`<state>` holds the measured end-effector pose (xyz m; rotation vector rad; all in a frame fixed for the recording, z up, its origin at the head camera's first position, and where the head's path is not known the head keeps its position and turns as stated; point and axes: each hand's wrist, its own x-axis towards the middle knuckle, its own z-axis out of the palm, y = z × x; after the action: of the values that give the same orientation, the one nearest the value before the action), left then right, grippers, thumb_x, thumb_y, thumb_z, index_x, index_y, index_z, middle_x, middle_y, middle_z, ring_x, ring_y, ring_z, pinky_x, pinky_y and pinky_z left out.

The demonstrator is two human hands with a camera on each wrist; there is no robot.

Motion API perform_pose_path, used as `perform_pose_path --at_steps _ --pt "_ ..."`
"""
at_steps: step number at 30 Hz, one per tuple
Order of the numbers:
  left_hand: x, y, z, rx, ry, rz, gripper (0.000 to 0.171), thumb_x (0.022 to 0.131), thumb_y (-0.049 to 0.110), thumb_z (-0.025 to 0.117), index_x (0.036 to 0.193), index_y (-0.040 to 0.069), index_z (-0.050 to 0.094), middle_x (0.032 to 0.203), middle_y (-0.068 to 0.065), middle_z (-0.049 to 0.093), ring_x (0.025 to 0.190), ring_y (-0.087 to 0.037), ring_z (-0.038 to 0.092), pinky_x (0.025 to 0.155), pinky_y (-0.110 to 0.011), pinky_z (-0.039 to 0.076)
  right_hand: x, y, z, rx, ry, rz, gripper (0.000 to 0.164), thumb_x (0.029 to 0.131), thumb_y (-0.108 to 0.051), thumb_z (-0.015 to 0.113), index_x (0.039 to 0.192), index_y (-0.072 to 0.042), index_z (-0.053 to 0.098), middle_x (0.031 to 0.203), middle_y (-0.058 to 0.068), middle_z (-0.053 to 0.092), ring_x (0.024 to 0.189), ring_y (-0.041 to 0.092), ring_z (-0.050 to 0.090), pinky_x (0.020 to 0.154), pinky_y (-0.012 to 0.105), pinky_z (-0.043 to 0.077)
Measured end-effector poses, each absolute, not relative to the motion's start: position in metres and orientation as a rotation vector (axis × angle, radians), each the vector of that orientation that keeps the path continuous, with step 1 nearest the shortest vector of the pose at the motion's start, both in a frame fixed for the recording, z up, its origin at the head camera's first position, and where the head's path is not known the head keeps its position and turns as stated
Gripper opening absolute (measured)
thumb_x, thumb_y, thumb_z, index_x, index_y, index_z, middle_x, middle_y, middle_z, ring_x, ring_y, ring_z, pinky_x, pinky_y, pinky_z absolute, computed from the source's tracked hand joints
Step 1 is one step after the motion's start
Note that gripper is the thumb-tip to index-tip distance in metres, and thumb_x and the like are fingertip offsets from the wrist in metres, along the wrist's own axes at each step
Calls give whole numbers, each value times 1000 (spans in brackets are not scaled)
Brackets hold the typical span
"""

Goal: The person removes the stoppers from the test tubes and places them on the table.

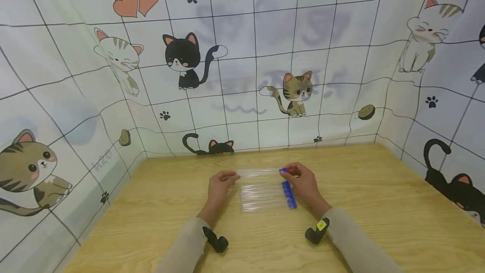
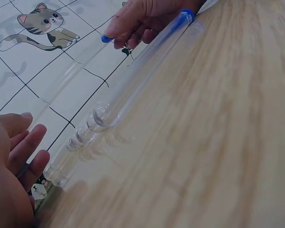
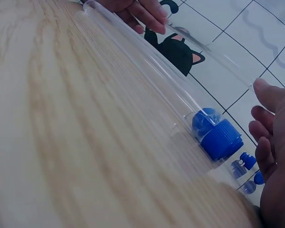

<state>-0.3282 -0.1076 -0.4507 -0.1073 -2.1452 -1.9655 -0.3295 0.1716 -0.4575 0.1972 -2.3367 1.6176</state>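
A clear test tube [image 1: 259, 173] with a blue cap [image 2: 106, 39] spans the gap between the two hands, raised off the table in both wrist views. My left hand [image 1: 219, 189] pinches its uncapped end between thumb and fingers. At the other end, my right hand [image 1: 306, 185] pinches the capped part, thumb over the cap. Nearer to me, several more clear tubes [image 1: 261, 199] lie side by side on the table, their blue caps [image 1: 289, 195] all toward the right hand. Close up in the right wrist view, one ribbed blue cap [image 3: 222, 140] shows plainly.
The wooden table [image 1: 151, 231] runs back to a cloth wall [image 1: 242, 66] printed with cats and grid lines. Cloth encloses the left and right sides too. Black wrist mounts [image 1: 216, 240] sit on both sleeves.
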Motion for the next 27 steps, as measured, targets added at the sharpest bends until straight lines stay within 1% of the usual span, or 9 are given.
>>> perform_pose_path --at_steps 5,8,10,12,14,16,20,23,27 --pt "-325 -106 -449 -188 -2100 -2052 30 85 12 73 106 -7 61 93 -15 71 89 -41 63 81 -38 50 -328 172 -456 308 -2290 1701 37 84 -40 72 106 -13 59 92 4 69 85 20 60 74 28 48" --pt "-325 -106 -448 -230 -2118 -2072 35 86 15 72 109 -7 57 94 -14 71 87 -38 64 70 -30 48 -326 172 -454 371 -2275 1729 35 87 -35 71 109 -11 57 92 7 69 87 19 60 79 26 47" --pt "-325 -106 -448 -234 -2143 -2068 37 86 18 73 111 -5 57 93 -10 71 83 -32 65 61 -25 42 -324 171 -451 403 -2265 1747 34 88 -31 70 112 -11 58 93 10 68 88 19 59 80 25 46" --pt "-325 -106 -447 -237 -2167 -2058 36 87 19 72 113 -1 58 91 -6 72 81 -28 66 54 -23 36 -318 169 -444 449 -2266 1726 32 90 -25 69 115 -8 59 94 13 68 88 19 59 80 26 46" --pt "-325 -106 -448 -253 -2186 -2043 36 87 20 72 115 1 60 91 -5 72 79 -25 66 52 -22 35 -311 167 -437 457 -2278 1699 30 91 -21 68 116 -7 61 94 14 68 89 21 59 81 28 46" --pt "-326 -106 -448 -257 -2209 -2022 35 88 20 71 116 2 62 91 -6 71 79 -25 65 51 -21 35 -303 164 -429 455 -2303 1654 28 92 -18 66 116 -4 63 94 14 67 89 21 60 81 31 46" --pt "-325 -107 -449 -294 -2247 -1969 32 90 19 69 116 1 64 93 -16 69 78 -26 64 51 -21 35 -296 162 -421 426 -2349 1610 25 92 -17 66 113 -3 66 94 12 67 88 23 62 81 31 46" --pt "-325 -107 -448 -310 -2254 -1962 29 90 17 68 115 1 65 94 -22 67 77 -26 63 52 -22 35 -298 163 -421 436 -2350 1605 26 91 -17 67 113 -2 67 94 11 68 87 24 61 77 29 47" --pt "-324 -107 -447 -317 -2255 -1970 27 90 16 68 112 1 67 95 -24 67 77 -29 63 54 -22 36 -313 169 -436 436 -2335 1614 29 90 -22 69 114 -5 67 93 7 68 86 22 62 77 28 46"
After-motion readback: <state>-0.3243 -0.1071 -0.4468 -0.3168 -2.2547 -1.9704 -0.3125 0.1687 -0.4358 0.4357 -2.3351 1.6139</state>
